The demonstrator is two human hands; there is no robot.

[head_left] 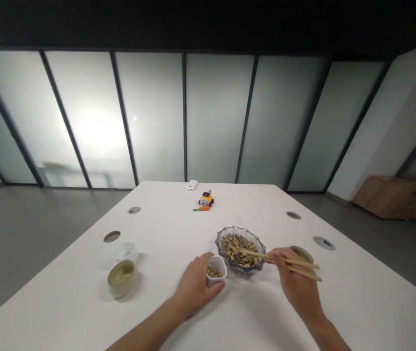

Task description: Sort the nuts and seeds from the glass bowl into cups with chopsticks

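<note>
My left hand (195, 282) is wrapped around a small white square cup (223, 265) that holds some brownish bits. Just to its right stands a scalloped clear glass bowl (260, 240), full of a mix of dark striped seeds and pale nuts (237, 247). In my right hand (295, 280) is a pair of wooden chopsticks (303, 263). Their tips reach into the mix in the glass bowl; whether they pinch a piece is too small to tell. Behind my right hand, partly hidden, sits an olive-coloured bowl (302, 252).
To the left are a greenish ceramic cup (122, 279) and a clear white plastic container (125, 251). Farther back on the white table (171, 234) lie a toy carrot (204, 208), a yellow toy car (206, 198) and a white box-like device (191, 185). Round holes (111, 236) pierce the tabletop.
</note>
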